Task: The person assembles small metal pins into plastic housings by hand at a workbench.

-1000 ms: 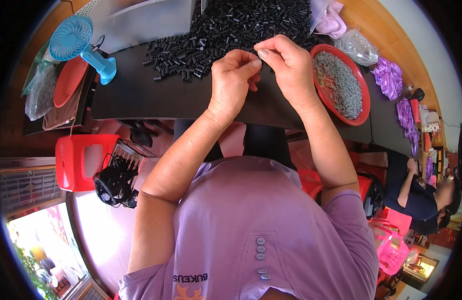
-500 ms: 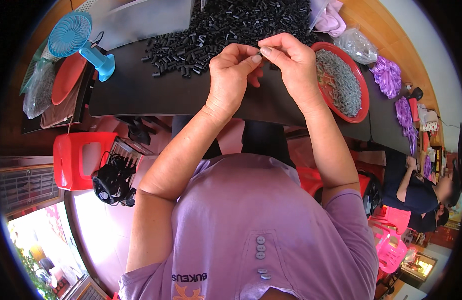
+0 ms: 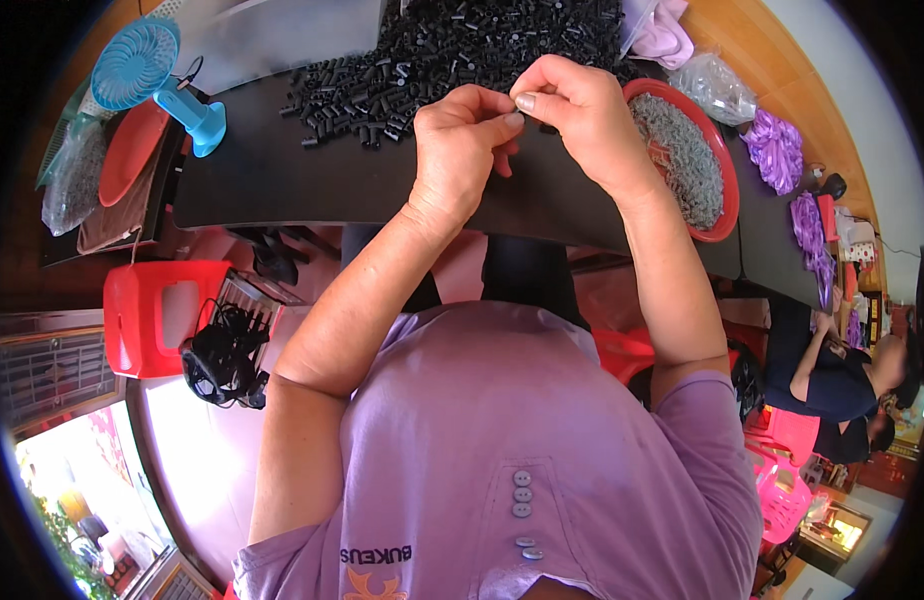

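Note:
Both hands meet above the dark table (image 3: 282, 185), at the near side of a heap of short black cylindrical pieces (image 3: 482, 45). My left hand (image 3: 460, 140) is closed in a pinch of thumb and forefinger. Close against it, my right hand (image 3: 574, 115) pinches too, its thumb and forefinger at the left fingertips. Whatever small thing lies between them is too tiny and covered to make out. Right of my right hand stands a red oval basin (image 3: 728, 190) with a mass of small grey metal-looking pieces (image 3: 687, 150) in it.
A blue fan (image 3: 202, 128) stands at the table's left, near a red plate (image 3: 132, 160) and a bagged bundle (image 3: 74, 180). Behind it is a translucent bin (image 3: 292, 45). Clear plastic (image 3: 717, 88) and purple ribbon (image 3: 774, 152) lie far right. A red stool (image 3: 127, 320) is lower left.
My right hand has shifted slightly up and left, its wrist turning, while the left hand stays nearly in place. The fingertips remain together in a pinch.

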Demonstrator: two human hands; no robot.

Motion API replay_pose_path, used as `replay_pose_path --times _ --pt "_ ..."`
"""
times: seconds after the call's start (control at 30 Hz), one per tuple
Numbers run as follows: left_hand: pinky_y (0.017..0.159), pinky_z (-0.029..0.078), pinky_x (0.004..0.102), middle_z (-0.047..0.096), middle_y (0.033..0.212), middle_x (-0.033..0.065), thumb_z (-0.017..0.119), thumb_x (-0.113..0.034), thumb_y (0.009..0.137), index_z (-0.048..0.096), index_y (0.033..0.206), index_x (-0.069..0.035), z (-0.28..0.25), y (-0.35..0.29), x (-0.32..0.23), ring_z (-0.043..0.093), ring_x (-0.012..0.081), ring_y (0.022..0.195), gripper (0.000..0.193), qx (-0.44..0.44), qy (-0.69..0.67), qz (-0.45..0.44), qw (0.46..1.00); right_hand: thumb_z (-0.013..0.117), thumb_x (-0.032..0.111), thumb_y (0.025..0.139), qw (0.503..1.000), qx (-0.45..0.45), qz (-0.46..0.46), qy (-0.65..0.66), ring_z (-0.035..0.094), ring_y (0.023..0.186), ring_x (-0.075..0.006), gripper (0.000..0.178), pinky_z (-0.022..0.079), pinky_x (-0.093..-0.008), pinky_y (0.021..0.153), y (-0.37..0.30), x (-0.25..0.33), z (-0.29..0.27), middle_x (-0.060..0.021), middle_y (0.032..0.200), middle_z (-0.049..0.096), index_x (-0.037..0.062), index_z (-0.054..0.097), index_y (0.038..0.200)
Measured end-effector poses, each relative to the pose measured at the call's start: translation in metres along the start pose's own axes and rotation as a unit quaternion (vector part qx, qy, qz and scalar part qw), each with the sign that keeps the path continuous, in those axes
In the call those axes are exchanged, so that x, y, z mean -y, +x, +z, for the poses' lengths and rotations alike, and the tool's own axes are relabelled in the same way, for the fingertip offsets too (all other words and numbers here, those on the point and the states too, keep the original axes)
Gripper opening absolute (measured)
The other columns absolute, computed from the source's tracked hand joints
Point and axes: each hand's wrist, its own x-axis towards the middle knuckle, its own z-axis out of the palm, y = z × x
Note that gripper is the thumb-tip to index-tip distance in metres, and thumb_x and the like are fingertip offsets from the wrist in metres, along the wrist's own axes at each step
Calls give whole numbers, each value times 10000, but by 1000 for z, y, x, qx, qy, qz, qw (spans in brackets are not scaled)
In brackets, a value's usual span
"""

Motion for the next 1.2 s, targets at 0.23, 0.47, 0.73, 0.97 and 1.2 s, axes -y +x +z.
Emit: replay_pose_path --times 0.23,0.47,0.73,0.97,1.2 --pt "488 501 272 670 822 116 647 3 897 626 972 48 1 2 -2 635 175 636 90 -6 -105 -34 994 643 84 891 981 -70 72 164 572 747 -76 126 471 -247 684 -11 1 5 -17 812 654 26 703 985" --pt "492 507 282 671 847 118 648 -10 900 620 983 47 0 3 0 647 195 666 104 3 -129 -39 991 640 30 899 989 -132 -16 70 633 827 -110 144 500 -246 740 -26 -16 9 -47 904 688 20 692 1033" --pt "484 505 267 669 849 106 660 -1 891 636 971 47 0 4 2 643 174 667 96 6 -123 -31 992 656 75 907 991 -110 -46 58 657 801 -142 126 507 -278 700 -12 -6 4 -84 898 687 8 680 1010" --pt "450 485 247 663 815 96 657 26 876 646 935 49 1 3 3 620 146 632 65 -2 -104 -18 994 665 57 872 996 -72 -39 -36 666 749 -202 86 505 -306 657 -9 2 8 -113 823 682 -6 668 931" --pt "447 485 258 664 813 102 648 32 876 644 928 54 -1 1 -1 624 158 625 57 -3 -116 -26 993 662 37 839 993 -116 -22 25 658 740 -208 138 516 -311 671 -17 0 18 -104 836 668 6 674 973"
